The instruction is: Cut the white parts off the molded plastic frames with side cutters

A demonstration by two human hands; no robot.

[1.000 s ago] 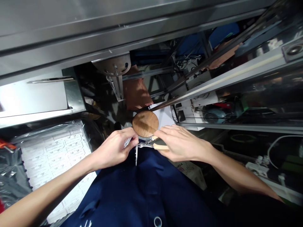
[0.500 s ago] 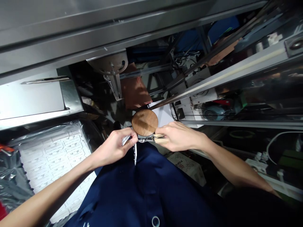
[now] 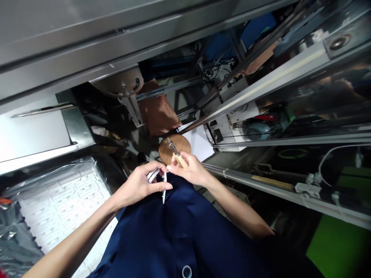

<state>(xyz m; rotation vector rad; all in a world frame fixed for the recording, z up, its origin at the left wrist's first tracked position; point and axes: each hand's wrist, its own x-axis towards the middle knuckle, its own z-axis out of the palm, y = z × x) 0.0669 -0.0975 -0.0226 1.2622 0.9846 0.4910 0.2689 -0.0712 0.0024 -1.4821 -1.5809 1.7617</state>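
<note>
My right hand pinches a small wooden-handled tool with a metal tip, and the tip lies over a round brown wooden disc. Whether the tip touches the disc I cannot tell. My left hand sits just left of the disc, its fingers closed around slim silver metal pieces. A thin pale strip hangs down beside its thumb. Below both hands is my navy work shirt.
A white paper sheet lies beyond the disc, with brown cardboard farther up. Steel machine panels span the top. Plastic-wrapped white printed sheets lie lower left. Rails and wired machinery fill the right.
My right hand has moved left over the disc, and the wooden-handled tool has turned from lying flat to pointing up at it. The whole view has swung slightly.
</note>
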